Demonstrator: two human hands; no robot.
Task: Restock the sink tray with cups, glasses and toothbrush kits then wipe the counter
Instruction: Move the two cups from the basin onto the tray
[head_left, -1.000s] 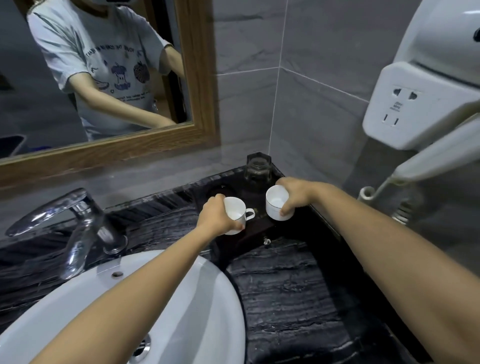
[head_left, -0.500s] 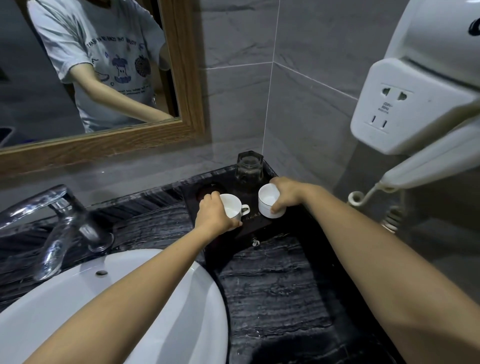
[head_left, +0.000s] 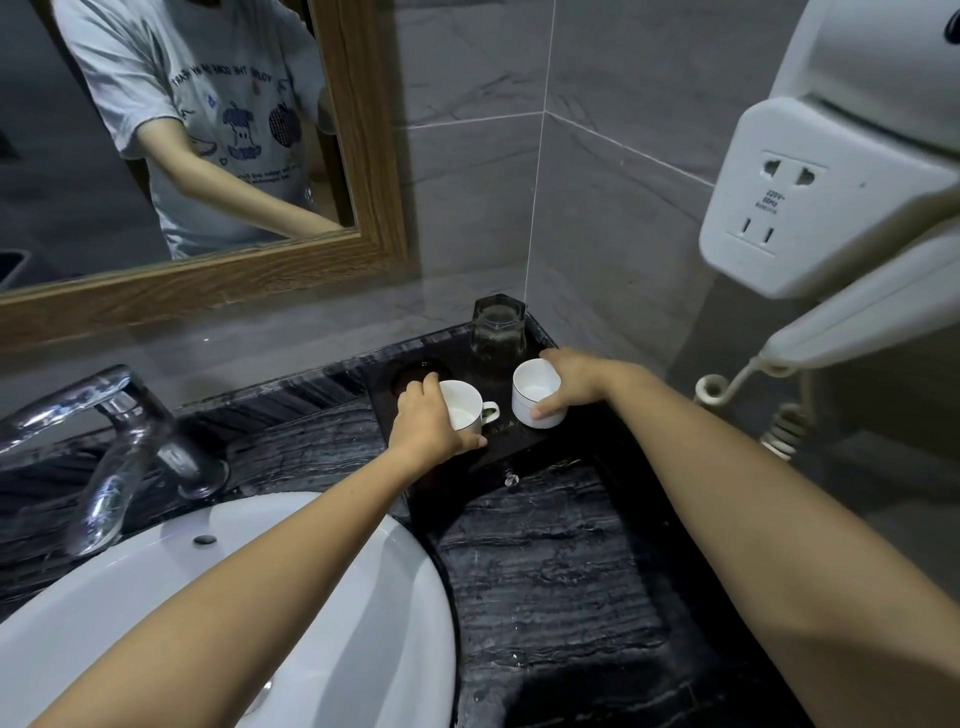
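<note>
A dark tray (head_left: 514, 441) sits in the back corner of the black marble counter (head_left: 561, 571). My left hand (head_left: 428, 423) grips a white cup (head_left: 465, 405) whose handle points right, over the tray's front left. My right hand (head_left: 569, 382) holds a second white cup (head_left: 537, 392) at the tray's front right. Behind the cups, an upside-down clear glass (head_left: 497, 327) stands at the tray's back right. A round hollow (head_left: 418, 375) in the tray's back left holds nothing. No toothbrush kit shows.
A white basin (head_left: 291, 597) and chrome faucet (head_left: 119, 441) lie to the left. A wood-framed mirror (head_left: 208, 280) hangs behind. On the right wall is a white hair-dryer unit with a socket (head_left: 810, 197) and a coiled cord (head_left: 779, 421).
Both hands and their cups have sunk slightly toward the tray. The view has shifted a little to the right.
</note>
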